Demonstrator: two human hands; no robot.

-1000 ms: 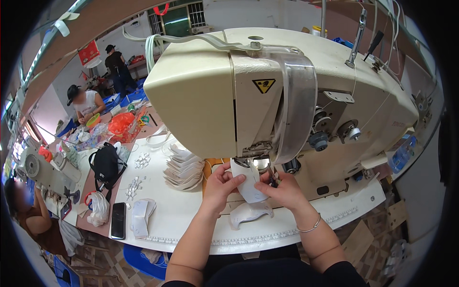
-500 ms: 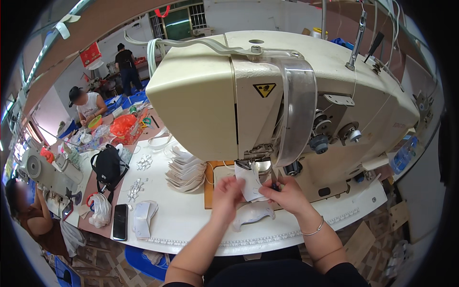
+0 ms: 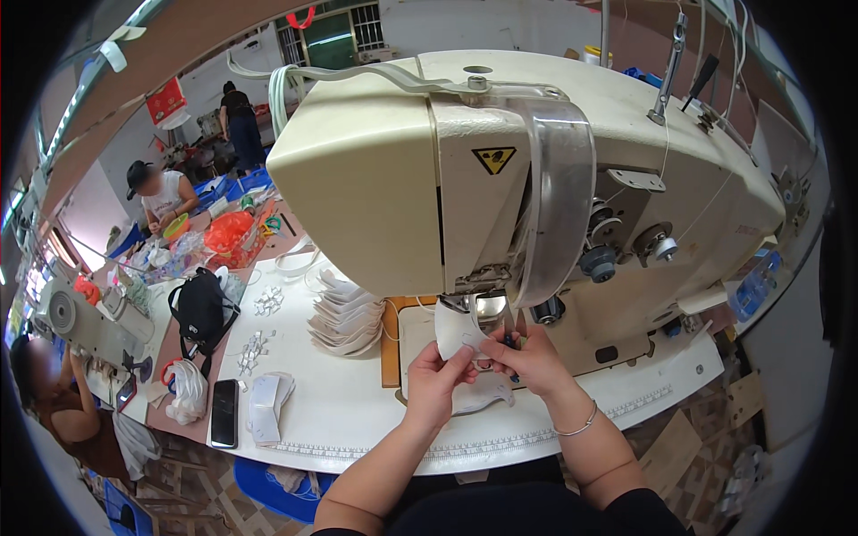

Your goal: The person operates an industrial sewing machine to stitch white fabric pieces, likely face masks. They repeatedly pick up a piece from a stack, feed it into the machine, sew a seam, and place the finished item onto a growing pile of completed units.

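"Under the machine's (image 3: 357,196) head, how is the piece (image 3: 454,332) lying?"

"Its far end is reaching in beneath, and its near end is bending between both hands. The left hand (image 3: 435,382) is pinching the near edge, thumb uppermost; the right hand (image 3: 536,362) is grasping the edge alongside, seemingly for steadying it."

"And that dark tool (image 3: 513,339)?"

"It's apparently resting among the right fingers, perhaps for handiness; they're mostly hiding it."

"Why is the stack (image 3: 344,317) standing leftward?"

"Probably it's sitting there for easy reaching without crowding the hands. A second piece (image 3: 487,395) is lying beneath them."
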